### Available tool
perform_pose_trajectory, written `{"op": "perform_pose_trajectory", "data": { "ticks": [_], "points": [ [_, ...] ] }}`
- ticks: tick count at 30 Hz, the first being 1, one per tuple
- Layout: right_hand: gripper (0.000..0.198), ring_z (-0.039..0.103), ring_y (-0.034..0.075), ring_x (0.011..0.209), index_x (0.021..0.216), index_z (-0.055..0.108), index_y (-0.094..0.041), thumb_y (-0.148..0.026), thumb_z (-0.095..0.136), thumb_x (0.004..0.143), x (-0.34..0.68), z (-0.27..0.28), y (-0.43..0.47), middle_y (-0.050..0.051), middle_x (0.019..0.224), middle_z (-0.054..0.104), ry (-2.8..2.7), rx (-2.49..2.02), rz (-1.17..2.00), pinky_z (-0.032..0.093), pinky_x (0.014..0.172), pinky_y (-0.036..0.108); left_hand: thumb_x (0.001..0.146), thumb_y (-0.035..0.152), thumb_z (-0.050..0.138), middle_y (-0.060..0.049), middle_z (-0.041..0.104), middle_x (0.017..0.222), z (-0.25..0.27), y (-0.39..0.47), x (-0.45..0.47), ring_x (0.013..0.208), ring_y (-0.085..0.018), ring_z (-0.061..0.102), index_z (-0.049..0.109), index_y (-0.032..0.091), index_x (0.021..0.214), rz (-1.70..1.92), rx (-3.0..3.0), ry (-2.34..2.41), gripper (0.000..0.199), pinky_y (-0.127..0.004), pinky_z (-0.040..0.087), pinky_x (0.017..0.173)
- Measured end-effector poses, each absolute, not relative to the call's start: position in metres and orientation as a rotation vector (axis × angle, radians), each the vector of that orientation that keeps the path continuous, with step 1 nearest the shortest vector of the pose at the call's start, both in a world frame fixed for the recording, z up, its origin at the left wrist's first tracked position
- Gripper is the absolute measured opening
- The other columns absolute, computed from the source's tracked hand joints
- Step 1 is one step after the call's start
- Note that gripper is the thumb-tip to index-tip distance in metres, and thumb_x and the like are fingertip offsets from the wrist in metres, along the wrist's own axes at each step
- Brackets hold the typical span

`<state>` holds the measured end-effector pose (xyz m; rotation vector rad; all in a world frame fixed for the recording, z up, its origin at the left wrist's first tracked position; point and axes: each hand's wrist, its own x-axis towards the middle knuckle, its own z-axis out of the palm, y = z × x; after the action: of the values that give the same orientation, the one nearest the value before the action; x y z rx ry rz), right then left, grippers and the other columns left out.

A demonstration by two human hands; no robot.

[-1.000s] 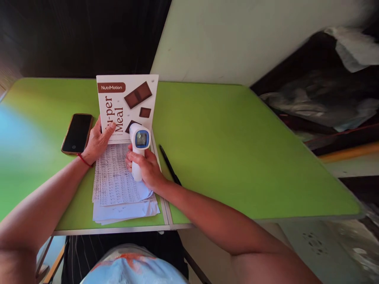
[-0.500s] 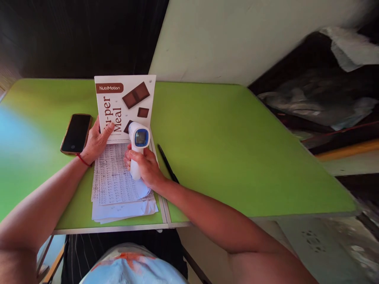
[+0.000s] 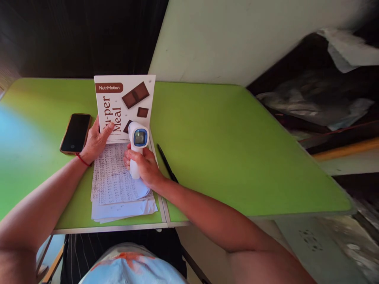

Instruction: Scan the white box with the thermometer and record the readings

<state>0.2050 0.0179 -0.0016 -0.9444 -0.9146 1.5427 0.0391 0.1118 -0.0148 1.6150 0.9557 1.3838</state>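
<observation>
My left hand (image 3: 97, 140) grips the lower left edge of a white box (image 3: 133, 85) printed with brown chocolate pieces and the words NutriMotion and Meal. The thumb lies across its front face. In my right hand (image 3: 145, 165) is a white infrared thermometer (image 3: 134, 167) with a blue-rimmed screen, its handle wrapped by my fingers. Its head is in front of the box's lower right corner; whether the two touch I cannot tell. Beneath both hands lies a stack of handwritten paper sheets (image 3: 109, 181), partly covered by the right hand.
A black smartphone (image 3: 75, 133) in a brown case rests left of the box. A black pen (image 3: 166, 162) lies right of the papers, partly behind my right forearm. The green folding table (image 3: 237, 150) has a seam near its middle. Shelves with plastic bags (image 3: 316, 102) stand at right.
Both hands, the box and the thermometer hold nearly the same positions. The whole view has shifted very slightly.
</observation>
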Motion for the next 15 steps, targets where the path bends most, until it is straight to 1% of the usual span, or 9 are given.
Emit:
{"op": "perform_pose_trajectory", "data": {
  "ticks": [5, 8, 11, 15],
  "points": [
    [0.037, 0.045, 0.012, 0.055, 0.091, 0.050, -0.025, -0.048, 0.073, 0.073, 0.2049, -0.0031, 0.0178, -0.007, 0.064, 0.048, -0.915, -0.944, 1.536, 0.036, 0.053, 0.030, 0.092, 0.072, 0.071, -0.010, 0.076, 0.116, -0.0152, 0.1122, 0.0393, 0.104, -0.024, 0.074, 0.067, 0.021, 0.111, 1.386, 1.613, 0.962, 0.055, -0.036, 0.063, 0.090],
    [0.037, 0.046, 0.012, 0.055, 0.091, 0.050, -0.025, -0.048, 0.073, 0.073, 0.2052, -0.0033, 0.0183, -0.007, 0.065, 0.048, -0.925, -0.946, 1.539, 0.036, 0.053, 0.030, 0.091, 0.073, 0.072, -0.011, 0.076, 0.119, -0.0140, 0.1123, 0.0399, 0.104, -0.025, 0.074, 0.067, 0.021, 0.109, 1.397, 1.614, 0.959, 0.055, -0.037, 0.064, 0.091],
    [0.036, 0.046, 0.012, 0.056, 0.090, 0.050, -0.025, -0.048, 0.073, 0.073, 0.2055, -0.0034, 0.0189, -0.006, 0.065, 0.048, -0.933, -0.943, 1.547, 0.036, 0.053, 0.029, 0.091, 0.074, 0.072, -0.010, 0.076, 0.121, -0.0127, 0.1121, 0.0402, 0.105, -0.026, 0.074, 0.067, 0.022, 0.111, 1.402, 1.618, 0.947, 0.056, -0.040, 0.064, 0.093],
    [0.037, 0.045, 0.012, 0.055, 0.090, 0.050, -0.025, -0.048, 0.073, 0.072, 0.2055, -0.0033, 0.0192, -0.007, 0.064, 0.048, -0.928, -0.941, 1.550, 0.036, 0.053, 0.029, 0.090, 0.075, 0.072, -0.011, 0.076, 0.123, -0.0119, 0.1115, 0.0401, 0.106, -0.025, 0.074, 0.067, 0.021, 0.113, 1.392, 1.618, 0.934, 0.058, -0.037, 0.064, 0.093]
  ]
}}
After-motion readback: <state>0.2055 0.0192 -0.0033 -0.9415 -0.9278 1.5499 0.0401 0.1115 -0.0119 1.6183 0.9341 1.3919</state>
